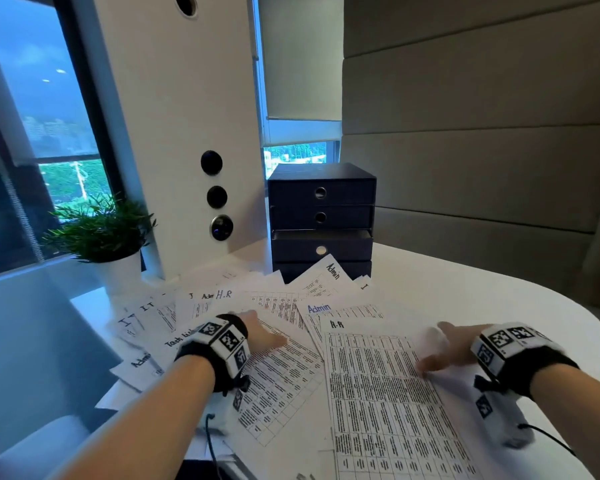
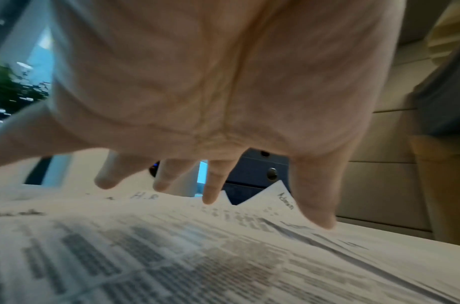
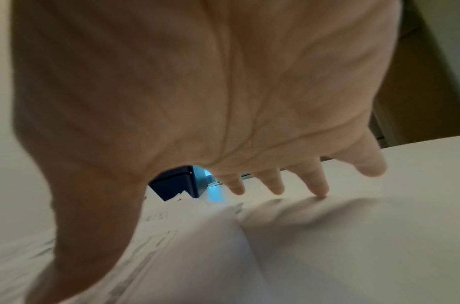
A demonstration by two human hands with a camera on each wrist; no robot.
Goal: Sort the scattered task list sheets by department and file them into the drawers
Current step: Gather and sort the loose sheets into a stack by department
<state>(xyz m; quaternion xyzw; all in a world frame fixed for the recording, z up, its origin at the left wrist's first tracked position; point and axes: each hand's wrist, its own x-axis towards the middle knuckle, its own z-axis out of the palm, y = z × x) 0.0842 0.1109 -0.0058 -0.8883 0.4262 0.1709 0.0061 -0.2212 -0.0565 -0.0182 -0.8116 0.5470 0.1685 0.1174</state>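
Sheets (image 1: 284,362) spread in an overlapping fan across white worktop (image 1: 482,289), in front of dark blue drawers (image 1: 321,220). White paper, printed with dense black tables; handwritten department headings at top: "H.R", "Admin" in blue and in black, "IT". Nearest sheet (image 1: 378,393) headed "H-R", lying flat under right hand (image 1: 447,348). One "Admin" sheet (image 1: 326,275) leaning against lowest drawer front. Drawers a stack of four, each with a round pull; third from top standing slightly out, others flush.

Left hand (image 1: 260,332) palm down over middle of the pile, fingers (image 2: 213,185) spread and straight, holding nothing; contact with paper not clear. Right hand palm down, fingers (image 3: 317,181) splayed, one fingertip touching bare worktop, thumb over edge of the H-R sheet, nothing gripped. Both hands blurred.

Potted plant (image 1: 101,230) at left by window. White column (image 1: 187,133) with round black fittings behind pile.
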